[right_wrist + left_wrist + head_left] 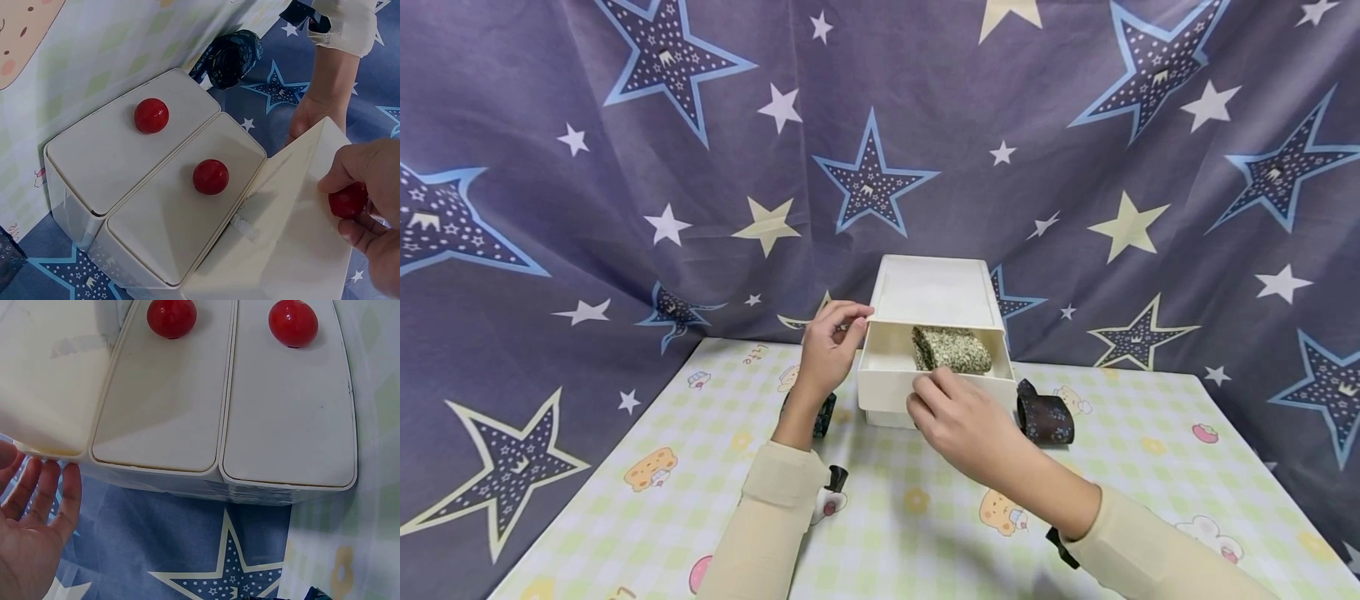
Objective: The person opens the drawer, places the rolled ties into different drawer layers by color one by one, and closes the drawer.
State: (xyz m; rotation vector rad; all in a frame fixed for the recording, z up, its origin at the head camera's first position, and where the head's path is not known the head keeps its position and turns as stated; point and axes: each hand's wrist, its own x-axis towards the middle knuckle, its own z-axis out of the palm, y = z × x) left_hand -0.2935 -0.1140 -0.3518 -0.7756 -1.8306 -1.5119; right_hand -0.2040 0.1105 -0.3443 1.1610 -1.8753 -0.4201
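A white drawer cabinet [936, 287] stands at the back of the table, its top drawer [887, 390] pulled out. Inside lies a rolled, speckled green-and-cream cloth strip, like a necktie [951, 350]. My right hand [958, 421] pinches the red knob [348, 200] on that drawer's front between thumb and fingers. At the cabinet's upper left edge, my left hand [835, 346] rests with its fingers extended against the side. Two lower drawers are closed, each with a red knob, one in the middle [210, 177] and one at the bottom [151, 115].
Right of the cabinet sits a rolled dark brown floral necktie [1047, 418]. A rolled dark blue patterned necktie [236, 59] lies to its left, partly hidden behind my left arm in the head view. A star-patterned curtain [880, 83] hangs behind the checked tablecloth [880, 517].
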